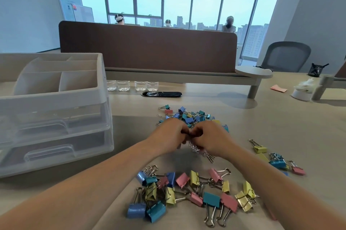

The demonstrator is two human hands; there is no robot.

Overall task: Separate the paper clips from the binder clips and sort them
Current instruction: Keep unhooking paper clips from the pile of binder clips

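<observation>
My left hand (pixel 169 134) and my right hand (pixel 210 136) meet at the middle of the desk, fingers pinched together on a tangled clump of silver paper clips (pixel 196 148) that hangs down between them. Just beyond the hands lies a mixed heap of small coloured binder clips and paper clips (pixel 189 115). Near me sits a group of large binder clips (pixel 187 190) in blue, teal, pink and yellow. A smaller group of binder clips (pixel 277 158) lies at the right.
A translucent drawer organiser (pixel 54 117) with open top compartments stands at the left. Several small clear cups (pixel 131 85) line the back by a black cable grommet (pixel 162 94). A brown partition (pixel 148 46), a tape roll (pixel 301 95) and a chair (pixel 286 57) lie beyond.
</observation>
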